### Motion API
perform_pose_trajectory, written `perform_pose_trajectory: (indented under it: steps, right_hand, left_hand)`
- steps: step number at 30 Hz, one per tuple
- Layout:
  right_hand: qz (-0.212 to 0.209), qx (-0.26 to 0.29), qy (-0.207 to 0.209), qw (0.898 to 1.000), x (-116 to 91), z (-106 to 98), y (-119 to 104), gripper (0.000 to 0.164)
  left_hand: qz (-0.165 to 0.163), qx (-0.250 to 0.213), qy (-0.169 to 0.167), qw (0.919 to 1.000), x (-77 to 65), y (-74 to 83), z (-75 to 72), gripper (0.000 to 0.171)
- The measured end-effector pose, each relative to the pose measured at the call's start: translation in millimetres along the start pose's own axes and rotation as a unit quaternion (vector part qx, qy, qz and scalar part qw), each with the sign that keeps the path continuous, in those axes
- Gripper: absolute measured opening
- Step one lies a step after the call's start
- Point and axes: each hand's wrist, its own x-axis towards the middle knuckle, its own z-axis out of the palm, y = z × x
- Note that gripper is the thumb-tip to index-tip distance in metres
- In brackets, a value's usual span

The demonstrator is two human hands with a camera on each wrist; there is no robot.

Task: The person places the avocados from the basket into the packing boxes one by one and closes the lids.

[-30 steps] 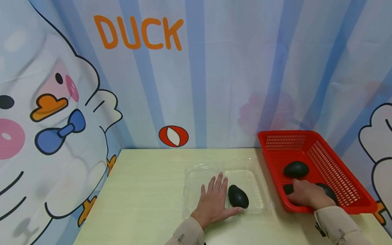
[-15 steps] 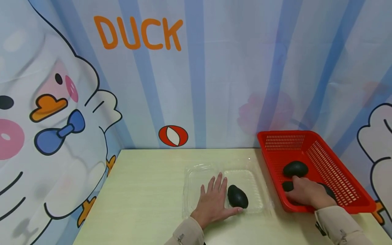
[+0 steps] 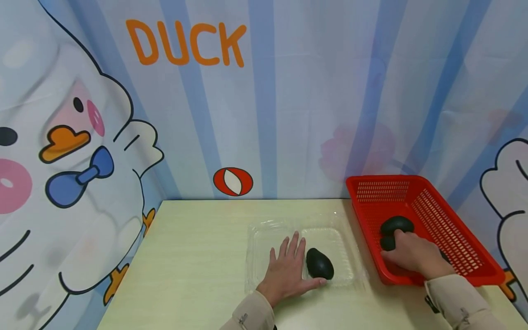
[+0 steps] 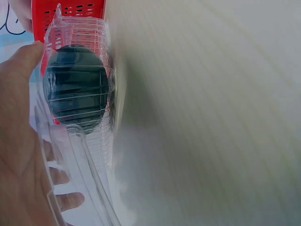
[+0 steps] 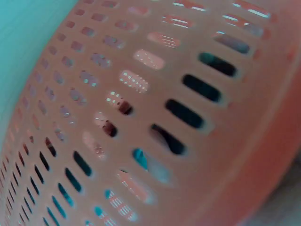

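My left hand [image 3: 284,272] rests with spread, straight fingers on a clear plastic clamshell box [image 3: 348,270]. Beside its thumb, one dark green avocado [image 3: 319,264] lies in the box's right half; the left wrist view shows that avocado [image 4: 77,87] through the clear wall. Over at the right, my right hand [image 3: 414,254] reaches down into a red basket [image 3: 470,250], fingers curled round an avocado [image 3: 387,243] that is partly hidden by them. Just behind it lies another avocado [image 3: 397,224]. A further dark one [image 3: 444,256] peeks out from behind the right wrist.
The slotted basket wall [image 5: 155,94] fills the right wrist view, with dark shapes through its slots. The pale wooden table [image 3: 198,256] ends at a duck-print curtain [image 3: 305,101] at the back. The basket stands near the table's right edge.
My right hand has risen slightly and shifted away from me inside the basket, and the avocado in its fingers has moved with it, closer to the rear one. The left hand stays still.
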Motion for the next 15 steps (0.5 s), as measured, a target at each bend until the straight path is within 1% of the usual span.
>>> perform_pose_trajectory:
  steps: [7,15]
  right_hand:
    - [0.009,-0.014,0.016,1.000,-4,-6,-7,0.100]
    - [0.010,-0.011,0.036,0.999,-9,-13,-14,0.099]
  left_hand:
    - [0.001,0.004,0.003,1.0000,0.2,0.5,-1.6,0.115]
    - [0.000,-0.004,-0.003,1.0000,0.5,0.6,-0.8,0.115]
